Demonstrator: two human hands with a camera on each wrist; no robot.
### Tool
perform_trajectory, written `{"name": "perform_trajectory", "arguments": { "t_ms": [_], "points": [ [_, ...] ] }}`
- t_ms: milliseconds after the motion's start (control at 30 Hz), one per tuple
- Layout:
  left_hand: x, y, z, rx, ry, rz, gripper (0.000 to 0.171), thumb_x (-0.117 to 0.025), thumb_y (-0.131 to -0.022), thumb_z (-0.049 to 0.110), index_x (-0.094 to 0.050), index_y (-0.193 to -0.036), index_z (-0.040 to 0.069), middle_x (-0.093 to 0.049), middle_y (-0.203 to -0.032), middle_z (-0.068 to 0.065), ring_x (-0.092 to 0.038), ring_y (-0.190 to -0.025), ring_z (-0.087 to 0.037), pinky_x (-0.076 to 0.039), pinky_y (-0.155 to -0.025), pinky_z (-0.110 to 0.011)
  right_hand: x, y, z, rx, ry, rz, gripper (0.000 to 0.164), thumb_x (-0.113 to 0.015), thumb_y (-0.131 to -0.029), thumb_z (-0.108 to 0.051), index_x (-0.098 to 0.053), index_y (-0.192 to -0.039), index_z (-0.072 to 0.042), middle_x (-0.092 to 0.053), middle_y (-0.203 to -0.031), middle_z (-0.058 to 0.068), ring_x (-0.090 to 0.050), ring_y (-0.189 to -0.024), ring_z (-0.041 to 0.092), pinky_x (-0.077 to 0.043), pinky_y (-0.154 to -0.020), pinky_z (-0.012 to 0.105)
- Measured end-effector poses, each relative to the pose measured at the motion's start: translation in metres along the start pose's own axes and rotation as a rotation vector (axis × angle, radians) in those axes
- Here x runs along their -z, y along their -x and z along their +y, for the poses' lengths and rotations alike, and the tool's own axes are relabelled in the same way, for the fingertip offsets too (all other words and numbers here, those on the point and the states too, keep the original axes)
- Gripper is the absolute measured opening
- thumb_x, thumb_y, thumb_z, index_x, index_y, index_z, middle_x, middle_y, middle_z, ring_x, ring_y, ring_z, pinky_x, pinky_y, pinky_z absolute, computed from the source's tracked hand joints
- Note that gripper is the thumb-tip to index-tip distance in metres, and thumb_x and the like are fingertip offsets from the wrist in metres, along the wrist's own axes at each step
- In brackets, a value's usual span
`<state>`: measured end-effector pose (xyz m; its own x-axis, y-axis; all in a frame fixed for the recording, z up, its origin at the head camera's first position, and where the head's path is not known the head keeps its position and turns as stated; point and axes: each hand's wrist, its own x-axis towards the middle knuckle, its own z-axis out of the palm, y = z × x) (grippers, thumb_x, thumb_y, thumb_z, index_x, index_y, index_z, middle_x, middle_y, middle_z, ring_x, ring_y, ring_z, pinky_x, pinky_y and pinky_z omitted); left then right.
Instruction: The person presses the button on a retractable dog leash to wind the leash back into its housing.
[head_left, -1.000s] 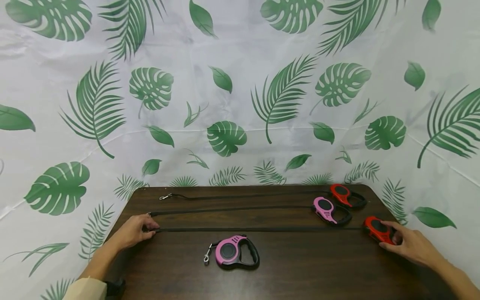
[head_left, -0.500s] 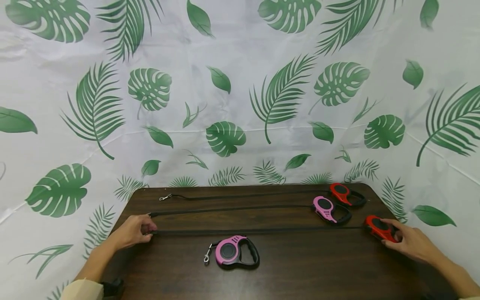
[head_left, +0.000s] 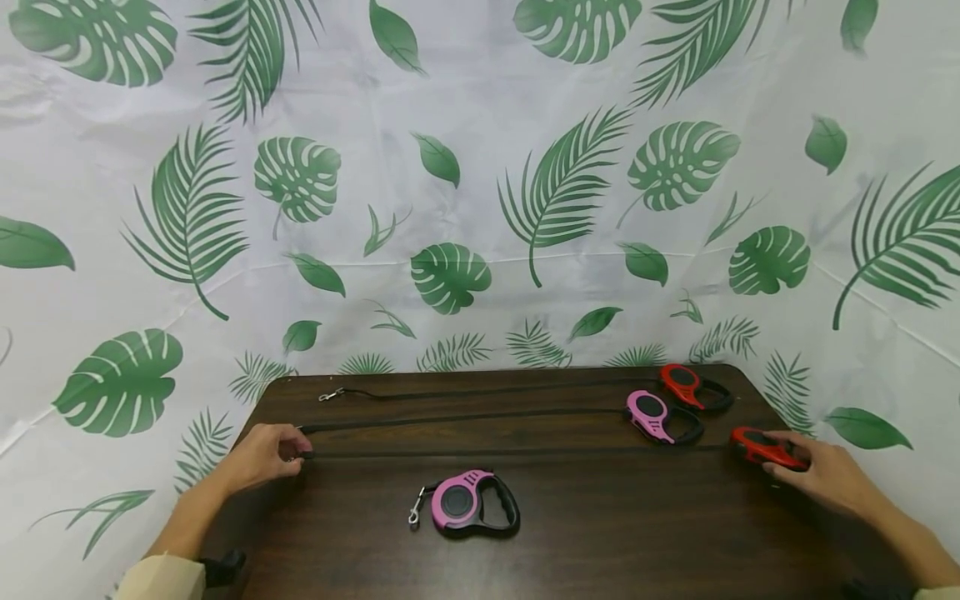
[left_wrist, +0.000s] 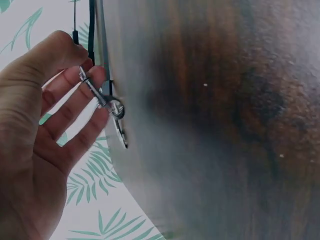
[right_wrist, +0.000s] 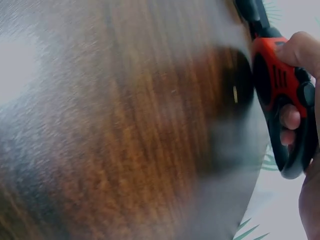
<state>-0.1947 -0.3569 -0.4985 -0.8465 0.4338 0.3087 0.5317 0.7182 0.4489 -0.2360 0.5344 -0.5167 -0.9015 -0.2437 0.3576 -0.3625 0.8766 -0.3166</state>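
My right hand [head_left: 832, 479] grips a red retractable dog leash [head_left: 756, 448] at the table's right side. In the right wrist view, the thumb lies on its red casing [right_wrist: 280, 92] and fingertips show through the black handle loop. A black leash strap [head_left: 487, 452] runs straight from it across to my left hand [head_left: 262, 457]. Up close in the left wrist view, thumb and finger pinch the strap's end, with a metal snap hook [left_wrist: 93, 89] below the thumb. A pink retractable leash [head_left: 456, 502] lies in front of the strap, its strap wound in and its clip [head_left: 416, 507] beside it.
Farther back lie another pink leash [head_left: 647, 407] and another red leash [head_left: 681, 385], both with straps drawn out leftward. The rear strap ends in a metal clip [head_left: 330, 394]. Leaf-printed cloth [head_left: 450, 333] hangs behind the dark wooden table [head_left: 600, 533].
Both hands have shifted slightly away from the person, and the stretched strap has moved farther back. The held red leash has tipped, showing less of its top face.
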Motion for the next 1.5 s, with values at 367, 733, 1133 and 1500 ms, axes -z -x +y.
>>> {"name": "perform_trajectory", "arguments": {
  "t_ms": [367,733,1133,1500],
  "points": [
    [0.004,0.004,0.000,0.129,0.115,0.045,0.019,-0.083,-0.077,-0.006,-0.074,-0.091,0.004,-0.073,-0.083,-0.004,-0.062,-0.074,-0.001,-0.056,-0.065,-0.023,0.017,-0.019,-0.009,-0.118,0.007,-0.048,0.049,-0.084,-0.091,-0.039,-0.074,-0.124,-0.004,-0.069,-0.097,0.018,-0.046,-0.073,0.010,-0.034,-0.058,0.028],
    [0.010,0.005,0.004,0.156,0.154,0.074,0.018,-0.081,-0.080,-0.007,-0.074,-0.089,0.006,-0.071,-0.082,0.004,-0.060,-0.071,-0.001,-0.054,-0.063,-0.022,0.026,-0.023,-0.011,-0.169,-0.110,-0.041,0.045,-0.079,-0.097,-0.033,-0.073,-0.123,0.003,-0.047,-0.070,0.001,-0.037,-0.056,0.010,-0.030,-0.049,0.030],
    [0.018,0.011,0.005,0.145,0.141,0.084,0.017,-0.082,-0.079,-0.006,-0.075,-0.092,0.004,-0.074,-0.086,0.000,-0.061,-0.074,0.001,-0.056,-0.065,-0.020,0.047,-0.028,-0.006,-0.233,-0.221,-0.165,0.040,-0.075,-0.101,-0.037,-0.076,-0.124,-0.005,-0.068,-0.102,-0.006,-0.054,-0.080,-0.002,-0.045,-0.062,0.030],
    [0.026,0.018,0.002,0.169,0.152,0.068,0.016,-0.081,-0.083,-0.005,-0.076,-0.096,0.003,-0.075,-0.089,-0.004,-0.062,-0.075,0.000,-0.056,-0.067,-0.020,0.053,-0.022,0.006,-0.289,-0.388,-0.243,0.041,-0.066,-0.107,-0.030,-0.070,-0.130,0.004,-0.066,-0.104,-0.024,-0.060,-0.087,0.018,-0.049,-0.067,0.034]
  ]
}}
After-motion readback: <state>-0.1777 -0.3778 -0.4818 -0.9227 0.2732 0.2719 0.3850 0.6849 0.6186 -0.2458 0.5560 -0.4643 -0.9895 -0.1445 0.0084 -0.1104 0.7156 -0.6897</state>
